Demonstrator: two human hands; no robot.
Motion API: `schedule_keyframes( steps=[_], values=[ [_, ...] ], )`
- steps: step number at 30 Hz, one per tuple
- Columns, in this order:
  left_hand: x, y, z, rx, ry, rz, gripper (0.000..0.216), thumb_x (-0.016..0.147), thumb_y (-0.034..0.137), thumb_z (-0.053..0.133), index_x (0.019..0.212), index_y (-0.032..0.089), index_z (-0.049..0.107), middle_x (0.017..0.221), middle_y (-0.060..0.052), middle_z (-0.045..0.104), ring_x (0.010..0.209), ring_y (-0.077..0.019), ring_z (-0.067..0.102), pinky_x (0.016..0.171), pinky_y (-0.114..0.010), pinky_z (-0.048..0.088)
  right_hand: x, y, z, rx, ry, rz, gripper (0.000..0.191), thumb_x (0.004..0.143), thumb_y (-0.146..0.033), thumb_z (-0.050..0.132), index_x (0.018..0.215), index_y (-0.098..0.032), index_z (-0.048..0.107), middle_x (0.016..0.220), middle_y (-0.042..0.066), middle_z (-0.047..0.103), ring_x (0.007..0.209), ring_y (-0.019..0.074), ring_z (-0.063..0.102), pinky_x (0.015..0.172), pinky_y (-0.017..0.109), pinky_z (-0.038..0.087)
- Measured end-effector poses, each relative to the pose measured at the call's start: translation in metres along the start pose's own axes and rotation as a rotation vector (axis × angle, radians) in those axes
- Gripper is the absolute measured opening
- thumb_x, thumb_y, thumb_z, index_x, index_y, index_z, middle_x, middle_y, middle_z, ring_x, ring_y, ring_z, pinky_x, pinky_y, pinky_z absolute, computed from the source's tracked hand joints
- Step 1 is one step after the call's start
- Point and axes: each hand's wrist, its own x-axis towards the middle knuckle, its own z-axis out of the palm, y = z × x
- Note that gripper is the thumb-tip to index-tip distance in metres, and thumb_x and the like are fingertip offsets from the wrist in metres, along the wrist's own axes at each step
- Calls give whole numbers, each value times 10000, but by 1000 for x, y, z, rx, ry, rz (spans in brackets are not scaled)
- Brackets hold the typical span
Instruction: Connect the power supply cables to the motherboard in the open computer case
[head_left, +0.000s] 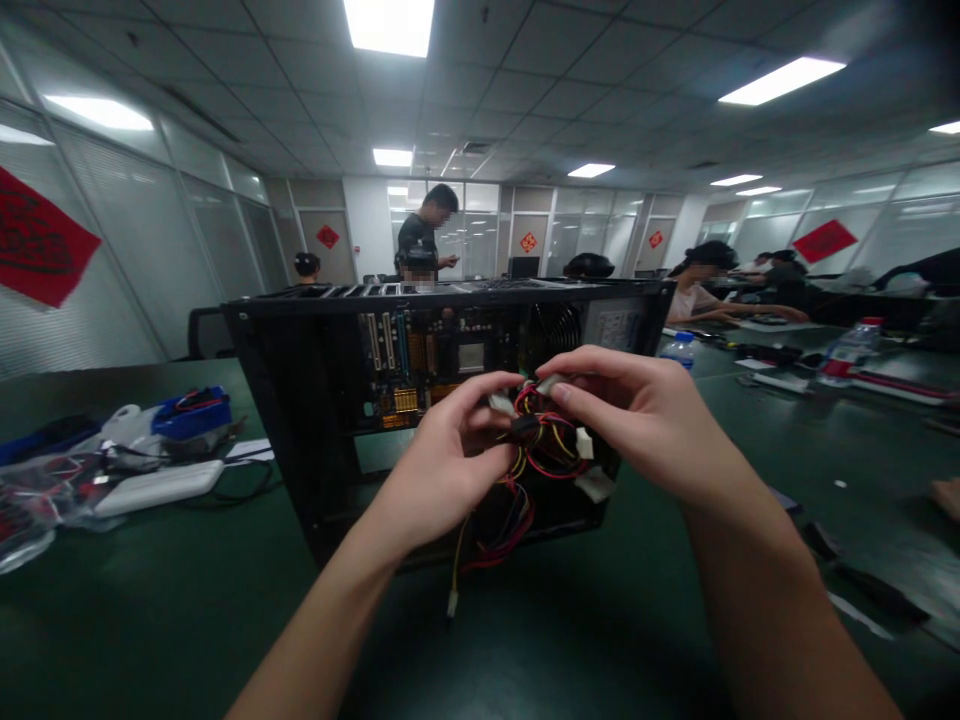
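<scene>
An open black computer case (pixel 300 400) lies on its side on the dark green table (pixel 225 600), its motherboard (pixel 420 365) and fan (pixel 553 330) showing. A bundle of red, yellow and black power cables (pixel 544 450) with white connectors comes out of it. My left hand (pixel 450 465) is closed around the bundle, pinching a white connector (pixel 501 404). My right hand (pixel 637 415) pinches another white connector (pixel 551 383) at the top of the same bundle. Both hands are held in front of the case opening. A loose cable end (pixel 453 600) hangs down to the table.
Plastic bags, a white flat device (pixel 161 487) and a blue pouch (pixel 191 412) lie at the left. Water bottles (pixel 847 352) and tools sit at the right. A person stands behind the case (pixel 424 235); others sit at the far tables.
</scene>
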Motion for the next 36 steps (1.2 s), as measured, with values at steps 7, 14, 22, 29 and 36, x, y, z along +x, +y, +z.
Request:
schedule_keyframes(
  steps=[7,14,22,29,36],
  values=[
    [5,-10,9,38,125,138,613,762,34,656,1341,208,557,1180,-65,718,1052,-182,703,988,-300,553,2,3,0,100,39,47,208,784,-329,796,925,-178,776,862,69,771,755,200,729,661,284,611],
    [4,-5,5,125,206,220,553,788,82,699,1324,176,596,1258,-88,708,1063,-192,704,971,-296,567,6,8,2,122,-37,78,256,765,-372,830,920,-180,762,858,69,771,757,202,731,683,304,618],
    [1,-5,-2,334,181,306,517,831,95,649,1333,208,599,1343,-81,668,1209,-222,649,1051,-324,525,15,29,19,233,-112,73,338,776,-427,822,938,-154,706,920,69,761,836,191,732,783,328,617],
    [8,-19,-6,504,339,380,471,816,51,613,1263,200,646,1248,-74,701,1093,-199,682,963,-299,541,15,33,22,229,-60,54,298,797,-383,800,951,-155,684,950,61,734,846,183,719,783,320,613],
    [6,-12,-2,558,304,316,449,832,154,681,1276,178,626,1094,-52,761,969,-188,716,898,-278,559,11,24,28,207,51,-73,215,831,-353,763,944,-178,708,1006,62,730,880,184,712,786,305,613]
  ],
)
